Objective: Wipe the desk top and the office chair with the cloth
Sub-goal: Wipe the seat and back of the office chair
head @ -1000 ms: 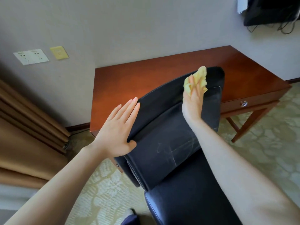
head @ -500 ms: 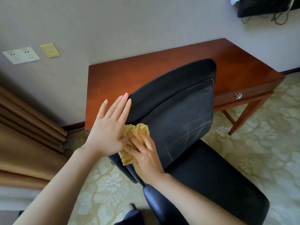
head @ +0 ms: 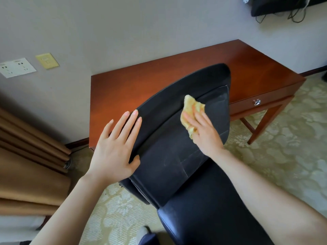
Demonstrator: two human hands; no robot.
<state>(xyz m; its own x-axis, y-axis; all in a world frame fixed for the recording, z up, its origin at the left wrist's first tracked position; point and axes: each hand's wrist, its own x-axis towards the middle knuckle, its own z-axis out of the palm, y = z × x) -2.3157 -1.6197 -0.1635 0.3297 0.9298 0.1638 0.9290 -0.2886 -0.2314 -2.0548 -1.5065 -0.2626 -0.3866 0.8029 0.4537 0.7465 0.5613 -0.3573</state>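
**Cloth.** The cloth (head: 192, 110) is a small yellow piece with a nubbly weave, crumpled into an uneven pad. It lies on the front face of the office chair (head: 168, 156) backrest, in the upper half, just below the padded top roll.

**Chair.** The chair has black leather-like upholstery. Faint pale streaks show on the lower backrest panel.

**Table.** The table (head: 247, 64) has a red-brown polished top and stands against the wall behind the chair.

**Orientation.** The long axis of the cloth runs roughly up the backrest. Its free pointed end is directed toward the top edge of the backrest and the table beyond. The backrest slants across the view, from lower left to upper right.

**Grips.**
- The right grip (head: 203, 133) lies flat on the cloth. Its fingers are extended and press the cloth against the backrest, and no curl around the cloth is visible.
- The left grip (head: 115, 149) is released and holds nothing. Its straight fingers lie along the left edge of the backrest, and the thumb rests on the front panel.

**Hidden or unclear.**
- The lower part of the cloth is covered by the right grip's fingers and palm, so its full outline cannot be made out.
- The right thumb is not visible.
- The backrest covers the middle of the table's near edge.
- The chair seat (head: 212, 200) is cut off by the lower frame edge.
- The chair base is out of sight.
- A drawer knob (head: 257, 102) shows on the table front.
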